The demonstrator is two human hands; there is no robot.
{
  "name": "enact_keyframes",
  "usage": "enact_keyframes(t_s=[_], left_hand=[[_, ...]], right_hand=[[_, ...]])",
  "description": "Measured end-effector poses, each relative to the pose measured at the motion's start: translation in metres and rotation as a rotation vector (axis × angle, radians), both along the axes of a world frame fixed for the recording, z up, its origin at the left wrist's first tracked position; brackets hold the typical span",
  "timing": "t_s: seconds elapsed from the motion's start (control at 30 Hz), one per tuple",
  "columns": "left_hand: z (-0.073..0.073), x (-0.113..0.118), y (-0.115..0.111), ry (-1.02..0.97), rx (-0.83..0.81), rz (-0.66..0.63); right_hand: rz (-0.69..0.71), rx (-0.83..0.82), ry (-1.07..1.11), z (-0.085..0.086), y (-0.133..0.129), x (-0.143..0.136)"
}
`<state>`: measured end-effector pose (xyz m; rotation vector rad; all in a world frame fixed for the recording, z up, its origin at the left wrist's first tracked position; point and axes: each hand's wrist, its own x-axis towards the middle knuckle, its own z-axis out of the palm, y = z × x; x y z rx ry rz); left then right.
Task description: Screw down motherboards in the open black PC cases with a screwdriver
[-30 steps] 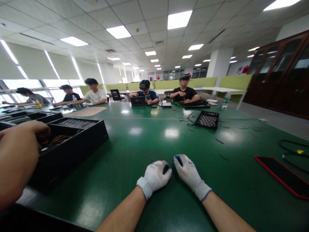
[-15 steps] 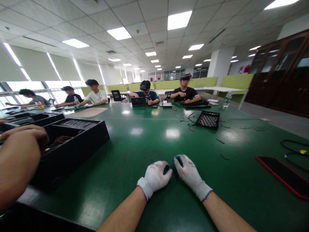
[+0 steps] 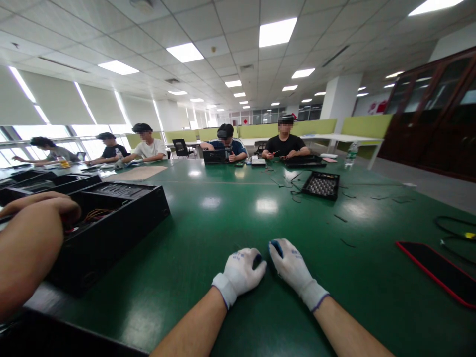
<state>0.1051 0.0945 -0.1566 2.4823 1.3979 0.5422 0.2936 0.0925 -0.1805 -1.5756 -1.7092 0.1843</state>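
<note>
My left hand [image 3: 243,269], in a white glove with a blue palm, rests on the green table [image 3: 201,233]. Its fingers curve down and the thumb stands apart from them; nothing shows in the gap. Just to its right lies my right hand [image 3: 292,263], gloved the same way, with its thumb also apart from its bent fingers and no object visible in it. The two hands are close together but do not touch. Part of each hand's fingertips is hidden beneath it.
At left, a co-worker's arm [image 3: 31,248] reaches into an open black computer case [image 3: 122,233]. A red-edged black pad [image 3: 433,267] and black cables [image 3: 451,223] lie at right. Farther back are a black tray-like part [image 3: 320,185], wire scraps, a plastic bottle [image 3: 350,154] and several seated people.
My hands stay in place. The person in black across the table has moved their hands lower and farther apart. The view shifts very slightly.
</note>
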Motion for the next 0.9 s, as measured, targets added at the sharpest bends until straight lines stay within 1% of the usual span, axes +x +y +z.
enact_keyframes(t_s=[0.63,0.9], left_hand=[[-0.0034,-0.0001,0.0016,-0.006,0.012,-0.009],[-0.0015,0.0003,0.0001,0.003,0.009,-0.007]], right_hand=[[0.023,0.000,-0.027,0.0010,-0.0009,0.0012],[0.023,-0.005,-0.013,-0.0031,0.0014,0.0021]])
